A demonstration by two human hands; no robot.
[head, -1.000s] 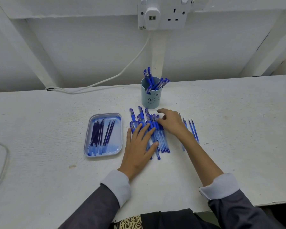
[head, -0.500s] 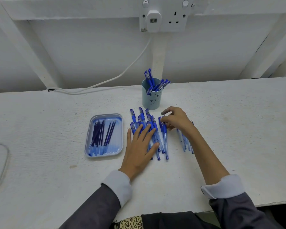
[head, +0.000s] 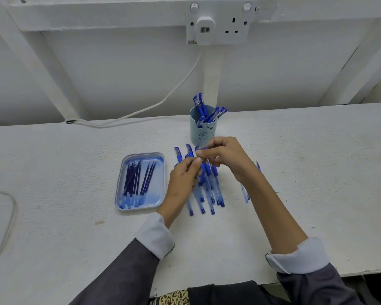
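Pen (head: 202,149) — blue, blurred and mostly hidden by fingers — up off the table (head: 75,172), pinched between the fingertips of both hands. Left hand (head: 185,175): thumb and forefinger closed on it, remaining fingers curled underneath. Right hand (head: 227,157): fingers bent, tips closed on the same pen, right against the left fingertips. Which end sits in which hand: not clear.

Directly beneath both hands, a loose pile of pens (head: 207,190), blue, lying roughly side by side on the table. Just beyond the right fingertips, a pale blue cup (head: 198,135), upright, with more pens standing in it. Close beside the left hand, on its outer side, a light blue tray (head: 117,194) holding dark refills (head: 139,181). Under the right forearm, a few more pens (head: 246,194), apart from the pile. Well beyond the hands, on the wall, a white socket (head: 229,23) — white cable (head: 163,100) trailing from it down to the table's back edge.
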